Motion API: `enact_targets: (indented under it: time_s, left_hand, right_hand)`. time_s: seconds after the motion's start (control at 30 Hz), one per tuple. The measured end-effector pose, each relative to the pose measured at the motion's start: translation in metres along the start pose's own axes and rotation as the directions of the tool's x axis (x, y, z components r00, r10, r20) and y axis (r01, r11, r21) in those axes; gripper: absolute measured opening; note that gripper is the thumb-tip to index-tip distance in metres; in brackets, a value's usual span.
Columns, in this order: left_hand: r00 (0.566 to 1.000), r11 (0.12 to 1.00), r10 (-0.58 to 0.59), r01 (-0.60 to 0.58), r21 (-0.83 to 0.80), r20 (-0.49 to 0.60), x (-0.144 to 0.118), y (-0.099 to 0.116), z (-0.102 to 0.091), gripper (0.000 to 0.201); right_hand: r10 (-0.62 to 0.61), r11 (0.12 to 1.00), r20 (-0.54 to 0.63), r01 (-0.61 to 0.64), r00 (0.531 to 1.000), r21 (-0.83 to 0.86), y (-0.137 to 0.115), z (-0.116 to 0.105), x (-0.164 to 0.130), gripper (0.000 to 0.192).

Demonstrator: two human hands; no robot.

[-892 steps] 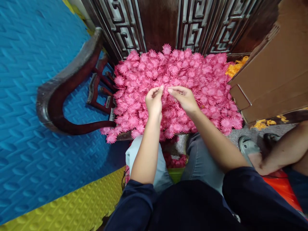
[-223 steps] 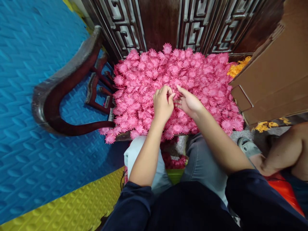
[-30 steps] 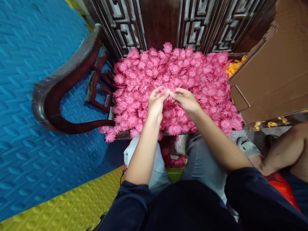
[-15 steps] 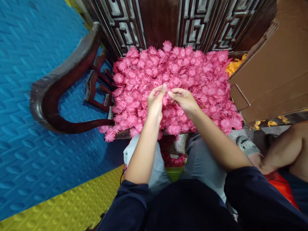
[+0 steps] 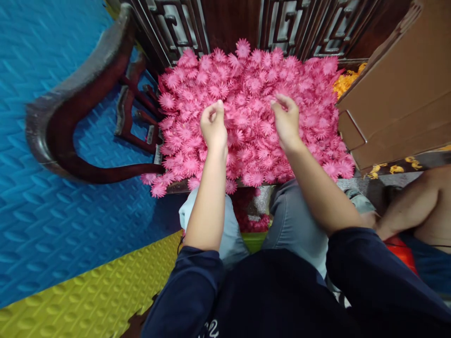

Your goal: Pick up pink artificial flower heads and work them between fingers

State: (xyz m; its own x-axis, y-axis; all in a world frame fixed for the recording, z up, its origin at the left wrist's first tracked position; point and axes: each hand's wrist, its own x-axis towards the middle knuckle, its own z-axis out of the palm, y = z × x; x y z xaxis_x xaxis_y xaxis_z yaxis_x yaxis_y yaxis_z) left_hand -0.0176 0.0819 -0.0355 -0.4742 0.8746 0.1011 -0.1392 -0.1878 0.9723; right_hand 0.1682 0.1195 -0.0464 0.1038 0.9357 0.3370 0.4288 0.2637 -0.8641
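Sleeves of dark navy fill the bottom of the frame, then grey-trousered knees (image 5: 292,220), and between them a green tub (image 5: 254,240) low at centre with pink flowers in it. At the right edge another person's bare arm (image 5: 405,211) rests near an orange-red container (image 5: 401,249).

Above the knees, both forearms reach up over the heap of pink fabric flowers (image 5: 246,84) that covers the seat of the dark wooden armchair (image 5: 70,122). The left hand (image 5: 213,126) is curled shut at frame centre, fingertips pinched together; whether a petal layer sits in the pinch I cannot tell, it is too small. The right hand (image 5: 287,122) hovers well apart from it, thumb and forefinger nipped closed, seemingly on something thin and pink, though that too is unclear.

Flowers at the near rim of the seat (image 5: 158,188) already overhang the edge; a brush of either wrist could likely push them onto the blue foam mat (image 5: 52,234). A loose pinch could drop a piece back into the heap, where it would be lost among identical ones.

Farther, at upper right, a cardboard box (image 5: 398,94) leans by orange flowers (image 5: 343,80); carved wooden panels (image 5: 282,19) close the top.
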Motion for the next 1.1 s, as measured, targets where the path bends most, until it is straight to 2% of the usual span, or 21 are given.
enact_targets:
  time_s: [0.07,0.17,0.23,0.3,0.37,0.47,0.57,0.73,0.87,0.93,1.0,1.1]
  left_hand:
    - [1.000,1.000,-0.023,0.023,-0.013,-0.001,0.001,-0.004,0.002,0.036]
    - [0.997,0.997,-0.076,0.076,-0.026,-0.015,-0.001,-0.004,0.001,0.034]
    - [0.995,0.995,-0.099,0.098,-0.022,-0.012,-0.005,0.000,-0.001,0.038]
    - [0.994,0.995,-0.102,0.102,-0.010,0.038,-0.012,0.005,-0.003,0.044]
    - [0.989,0.995,-0.097,0.098,0.002,0.107,-0.021,0.011,-0.005,0.047]
    - [0.981,0.995,-0.103,0.102,0.015,0.164,-0.034,0.017,-0.009,0.046]
    - [0.981,0.993,-0.117,0.116,0.015,0.155,-0.043,0.023,-0.016,0.042]
    - [0.983,0.988,-0.155,0.151,0.041,0.098,-0.051,0.036,-0.031,0.037]
    - [0.982,0.981,-0.185,0.184,0.066,0.025,-0.050,0.043,-0.042,0.037]
    - [0.984,0.981,-0.177,0.175,0.089,0.018,-0.048,0.043,-0.047,0.033]
    - [0.985,0.978,-0.174,0.171,0.118,0.016,-0.045,0.044,-0.051,0.025]
    - [0.982,0.972,-0.186,0.184,0.147,-0.001,-0.043,0.047,-0.056,0.015]
  right_hand:
    - [0.044,0.999,0.042,-0.043,0.998,-0.004,-0.009,0.006,-0.007,0.041]
    - [0.051,0.997,0.219,-0.060,0.974,0.038,-0.032,0.011,-0.025,0.035]
    - [0.080,0.984,0.357,-0.131,0.931,0.121,-0.051,0.013,-0.039,0.036]
    - [0.136,0.945,0.487,-0.261,0.862,0.197,-0.067,0.015,-0.053,0.040]
    - [0.167,0.902,0.525,-0.345,0.834,0.260,-0.079,0.017,-0.064,0.041]
    - [0.181,0.865,0.503,-0.380,0.845,0.327,-0.088,0.020,-0.073,0.038]
    - [0.210,0.853,0.467,-0.394,0.859,0.343,-0.093,0.020,-0.076,0.029]
    - [0.397,0.812,0.360,-0.506,0.844,0.290,-0.092,0.016,-0.063,0.011]
    - [0.402,0.840,0.129,-0.421,0.906,0.342,-0.071,0.007,-0.036,0.009]
    - [0.331,0.885,0.051,-0.328,0.942,0.332,-0.059,0.002,-0.024,0.014]
    - [0.254,0.919,0.111,-0.275,0.961,0.281,-0.050,0.001,-0.016,0.020]
    - [0.194,0.952,0.212,-0.236,0.958,0.194,-0.043,0.006,-0.013,0.026]
